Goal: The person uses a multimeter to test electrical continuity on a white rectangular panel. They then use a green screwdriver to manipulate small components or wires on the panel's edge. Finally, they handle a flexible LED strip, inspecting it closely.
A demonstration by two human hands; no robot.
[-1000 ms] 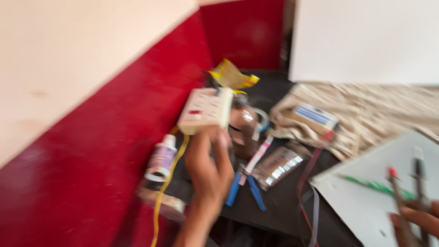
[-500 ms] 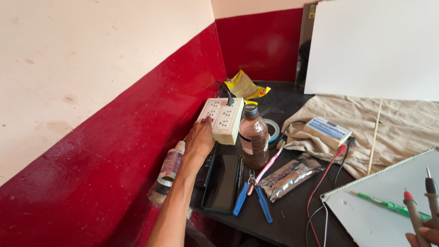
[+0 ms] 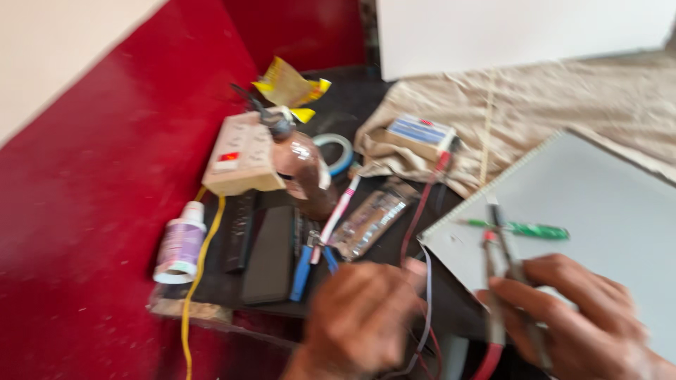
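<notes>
**Red and black probes gripped over a cluttered dark table**

Red and black test probes (image 3: 503, 281) sit together in the right hand (image 3: 577, 320) at the near right, its fingers (image 3: 535, 292) wrapped around both shafts, tips pointing away over a white board (image 3: 598, 211) that lies at the table's right side. A green pen (image 3: 524, 229) rests on that board just beyond the probe tips. The left hand (image 3: 359, 320) hovers blurred at the near edge of the table (image 3: 352, 105); whether its fingers are curled around anything cannot be told. Just past it lie blue-handled pliers (image 3: 306, 264), a black flat case (image 3: 271, 257) and a clear packet (image 3: 370, 222). At the left edge stands a small white bottle (image 3: 181, 243), beside a yellow cord (image 3: 201, 267). Farther on are a white power strip (image 3: 239, 155), a brown bottle (image 3: 303, 169), a roll of blue tape (image 3: 338, 151) and a small meter (image 3: 419, 134) on beige cloth (image 3: 563, 98). A yellow wrapper (image 3: 289, 84) lies near the far edge.
</notes>
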